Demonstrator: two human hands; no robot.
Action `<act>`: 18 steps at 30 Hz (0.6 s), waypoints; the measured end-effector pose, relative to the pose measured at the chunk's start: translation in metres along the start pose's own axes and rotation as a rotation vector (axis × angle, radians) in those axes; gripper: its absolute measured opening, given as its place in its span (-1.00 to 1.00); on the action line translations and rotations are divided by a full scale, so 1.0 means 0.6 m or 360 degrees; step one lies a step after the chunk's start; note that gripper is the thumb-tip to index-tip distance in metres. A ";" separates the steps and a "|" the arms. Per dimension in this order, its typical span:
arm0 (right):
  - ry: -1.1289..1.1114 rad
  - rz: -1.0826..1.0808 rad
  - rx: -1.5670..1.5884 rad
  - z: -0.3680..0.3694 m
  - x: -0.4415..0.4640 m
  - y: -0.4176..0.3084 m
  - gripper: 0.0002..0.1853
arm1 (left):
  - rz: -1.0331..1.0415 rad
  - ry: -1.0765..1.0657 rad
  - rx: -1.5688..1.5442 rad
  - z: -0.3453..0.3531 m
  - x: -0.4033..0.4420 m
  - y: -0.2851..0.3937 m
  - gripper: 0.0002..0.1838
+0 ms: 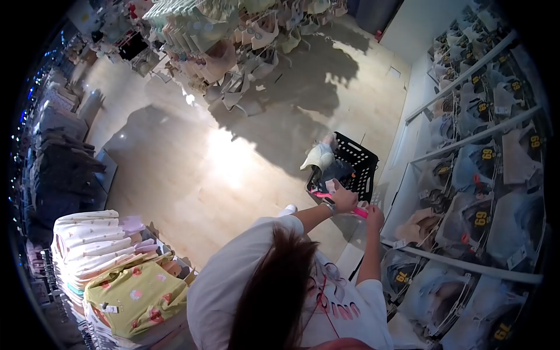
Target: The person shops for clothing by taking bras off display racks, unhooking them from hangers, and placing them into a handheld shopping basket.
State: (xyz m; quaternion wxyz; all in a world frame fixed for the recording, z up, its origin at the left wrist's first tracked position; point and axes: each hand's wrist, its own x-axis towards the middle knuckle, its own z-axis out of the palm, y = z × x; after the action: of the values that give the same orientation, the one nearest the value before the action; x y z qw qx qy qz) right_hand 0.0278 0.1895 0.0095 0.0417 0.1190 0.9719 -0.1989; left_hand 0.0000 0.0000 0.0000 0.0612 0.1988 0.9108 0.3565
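Note:
My left hand [345, 200], with a watch on the wrist, is closed around a bright pink strip [360, 213] at the near side of a black perforated basket [364, 165]. The strip looks like the basket's handle. At the strip's right end, my right hand [375, 217] is also closed on it. A pale pink piece [333, 185] shows just beyond my left hand. Inside the basket lies dark cloth [338, 170], and a pale yellow-green item [319, 156] hangs over its left edge.
Bras on hangers fill the wall racks [466, 265] close on the right. A display of hanging bras [216, 55] stands ahead. Folded or hung tops, including a yellow-green one [137, 294], are at the lower left. Dark garments [64, 169] hang at the far left.

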 end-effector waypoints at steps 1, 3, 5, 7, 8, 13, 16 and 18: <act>0.0001 -0.0007 -0.0041 -0.016 0.000 0.022 -0.66 | 0.0013 0.0022 0.0015 0.010 0.005 0.023 -0.69; 0.0044 -0.0055 0.0039 0.019 0.102 -0.049 -0.67 | 0.0019 0.0026 0.0077 -0.064 0.085 -0.045 -0.68; 0.0075 -0.0088 0.0125 0.020 0.134 -0.061 -0.65 | -0.0018 -0.0038 0.0004 -0.097 0.116 -0.049 -0.68; 0.0075 -0.0081 0.0091 -0.013 0.181 -0.073 -0.61 | -0.0021 0.0024 -0.0030 -0.097 0.171 -0.048 -0.69; 0.0058 -0.0070 0.0089 -0.016 0.194 -0.084 -0.60 | -0.0035 0.0039 -0.0036 -0.097 0.183 -0.055 -0.69; 0.0022 -0.0095 0.0064 -0.009 0.300 -0.062 -0.56 | -0.0036 0.0049 -0.0015 -0.101 0.278 -0.073 -0.69; 0.0075 -0.0173 0.0053 -0.013 0.387 -0.069 -0.56 | 0.0051 0.0117 0.0049 -0.095 0.356 -0.101 -0.70; 0.0082 -0.0172 0.0063 -0.018 0.427 -0.073 -0.56 | 0.0022 0.0157 0.0011 -0.101 0.411 -0.113 -0.70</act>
State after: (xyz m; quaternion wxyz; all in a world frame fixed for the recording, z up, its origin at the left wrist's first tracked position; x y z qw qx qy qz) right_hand -0.2317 0.2099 0.0027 0.0036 0.0722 0.9735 -0.2168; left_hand -0.2621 0.0171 0.0063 0.0131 0.1877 0.9125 0.3632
